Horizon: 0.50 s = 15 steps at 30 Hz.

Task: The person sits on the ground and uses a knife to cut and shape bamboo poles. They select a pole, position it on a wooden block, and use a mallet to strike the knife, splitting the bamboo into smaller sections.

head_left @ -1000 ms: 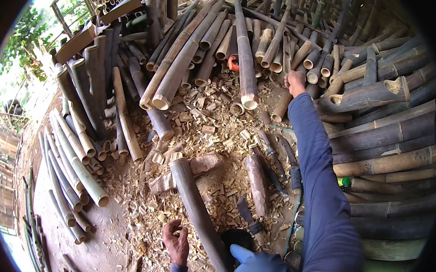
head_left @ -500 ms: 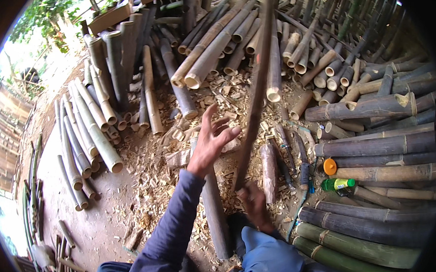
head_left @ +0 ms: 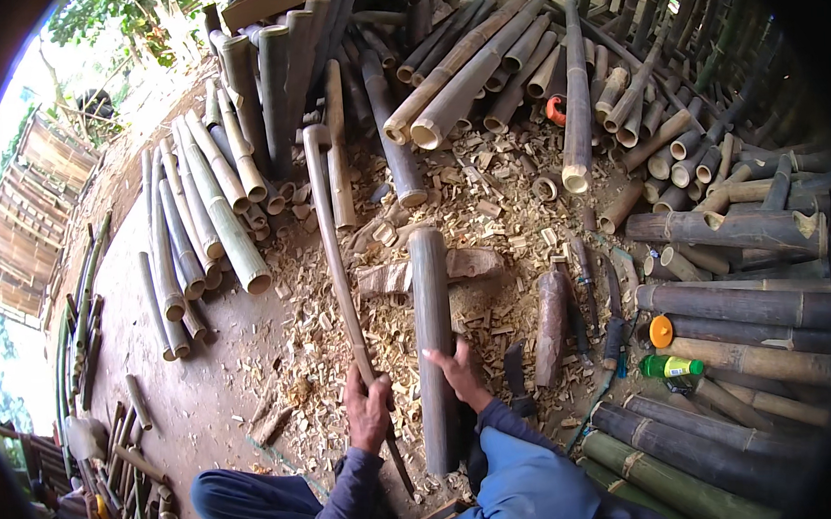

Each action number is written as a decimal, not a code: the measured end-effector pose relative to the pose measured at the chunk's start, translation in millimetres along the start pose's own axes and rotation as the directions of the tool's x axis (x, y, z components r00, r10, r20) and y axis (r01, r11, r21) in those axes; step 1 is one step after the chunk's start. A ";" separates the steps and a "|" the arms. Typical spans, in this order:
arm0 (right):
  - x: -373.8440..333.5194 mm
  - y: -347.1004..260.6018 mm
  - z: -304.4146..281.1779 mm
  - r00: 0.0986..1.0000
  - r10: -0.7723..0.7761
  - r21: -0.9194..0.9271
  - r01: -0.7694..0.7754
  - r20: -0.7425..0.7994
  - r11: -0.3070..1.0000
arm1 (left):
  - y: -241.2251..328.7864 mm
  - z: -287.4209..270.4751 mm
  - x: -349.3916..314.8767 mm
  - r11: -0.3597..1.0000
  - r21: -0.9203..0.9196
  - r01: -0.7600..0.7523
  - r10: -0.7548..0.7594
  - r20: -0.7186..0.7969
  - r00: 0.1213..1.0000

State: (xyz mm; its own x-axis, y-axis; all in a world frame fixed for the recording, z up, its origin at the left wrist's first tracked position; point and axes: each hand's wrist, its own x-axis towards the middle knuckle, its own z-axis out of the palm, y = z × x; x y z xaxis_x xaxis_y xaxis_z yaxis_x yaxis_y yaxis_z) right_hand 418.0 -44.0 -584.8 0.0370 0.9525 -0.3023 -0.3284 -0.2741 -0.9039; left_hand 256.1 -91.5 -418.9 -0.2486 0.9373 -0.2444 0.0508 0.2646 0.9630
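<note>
A long, slender wooden stick with a bent, knobbed far end (head_left: 332, 236) slants away from me on the left. My left hand (head_left: 369, 410) is closed around its lower part. Right of it, a thick grey-brown bamboo tube (head_left: 431, 324) points away from me, its far part over a rough wooden block (head_left: 384, 279). My right hand (head_left: 461, 375) is at the tube's right side, fingers spread, with a fingertip over its surface. Whether it bears any of the tube's weight, I cannot tell.
Wood chips (head_left: 321, 335) cover the ground around the block. A short reddish log (head_left: 552, 332) and a knife with a wrapped handle (head_left: 614, 338) lie to the right. Beyond are a green bottle (head_left: 670, 366), an orange round object (head_left: 661, 331) and stacked bamboo (head_left: 737, 304).
The long stick has passed from my right hand to my left and swung to the left side. My left hand has come down; my right hand has moved to the bamboo tube. The view has shifted.
</note>
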 end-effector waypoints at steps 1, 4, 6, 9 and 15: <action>7.5 1.2 5.0 0.998 -0.049 0.000 0.049 -0.040 0.999 | -22.1 -1.6 -9.2 0.999 -0.040 0.034 -0.035 -0.032 0.999; 32.1 -22.1 -9.1 0.999 0.022 -0.283 -0.013 0.026 0.959 | -72.2 8.8 -25.4 0.999 -0.010 0.054 -0.054 -0.001 0.999; 24.6 -49.0 -0.1 0.998 0.058 -0.540 -0.031 0.034 0.841 | -99.1 10.8 -32.4 0.996 0.058 0.073 -0.074 0.020 0.997; 16.3 -36.1 -34.7 0.895 -0.422 -0.781 0.157 -0.147 0.605 | -106.8 29.5 -28.8 0.952 0.303 0.032 -0.053 0.062 0.997; -74.5 -72.5 -89.0 0.946 -0.263 -0.981 -0.191 -0.191 0.025 | -115.6 31.1 -17.1 0.961 0.277 0.021 -0.039 0.061 0.997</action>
State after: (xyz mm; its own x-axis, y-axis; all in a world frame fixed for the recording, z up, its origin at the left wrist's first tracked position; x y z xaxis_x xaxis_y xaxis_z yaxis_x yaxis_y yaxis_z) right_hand 523.1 -107.0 -523.6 0.3017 0.9475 -0.1063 0.9107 -0.3194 -0.2619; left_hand 284.6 -131.0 -529.5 -0.1914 0.9381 -0.2886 0.3112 0.3368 0.8886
